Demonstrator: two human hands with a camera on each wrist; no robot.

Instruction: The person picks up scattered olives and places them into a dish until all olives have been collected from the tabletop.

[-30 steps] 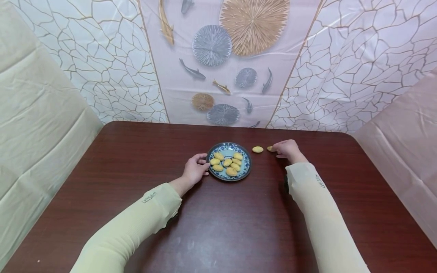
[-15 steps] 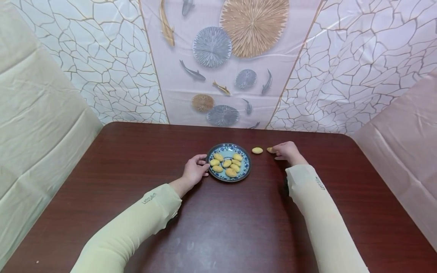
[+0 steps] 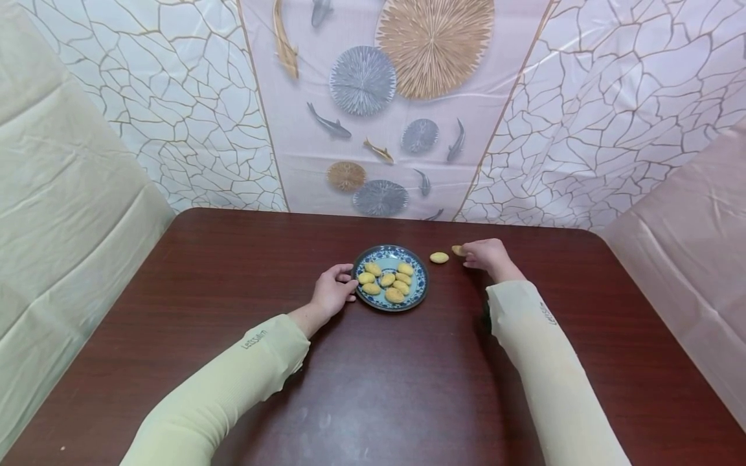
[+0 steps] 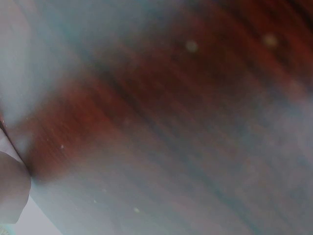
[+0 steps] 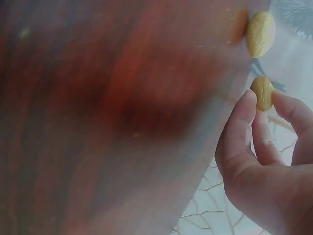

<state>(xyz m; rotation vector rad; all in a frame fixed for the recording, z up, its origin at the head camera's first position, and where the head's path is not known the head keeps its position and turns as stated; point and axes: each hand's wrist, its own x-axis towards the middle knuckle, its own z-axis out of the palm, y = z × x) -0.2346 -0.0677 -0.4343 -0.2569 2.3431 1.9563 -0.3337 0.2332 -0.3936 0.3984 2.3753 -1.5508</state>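
Note:
A blue-and-white patterned plate (image 3: 419,275) with a dark rim stands on the table, bearing several small yellow oval pieces (image 3: 394,295) with wrinkled surfaces. My left hand (image 3: 332,291) holds the plate's left edge, its thumb at the rim; the left wrist view shows little beyond one fingertip (image 4: 13,188) and blurred tabletop. To the plate's right, my right hand (image 3: 488,254) pinches a golden-brown wrinkled oval piece (image 5: 263,94) between thumb and fingertips. Another yellow oval piece (image 3: 440,257) lies on the table between the plate and that hand.
The dark reddish-brown wooden table (image 3: 373,375) has rounded far corners. Behind it hangs a patterned cloth (image 3: 373,136) with fish and round shapes, close to the far edge. Plain pale cloths (image 3: 70,194) flank both sides.
My right hand has shifted slightly left and up in the head view, bringing the pinched oval piece nearer to the loose one. The left hand and the plate have stayed put.

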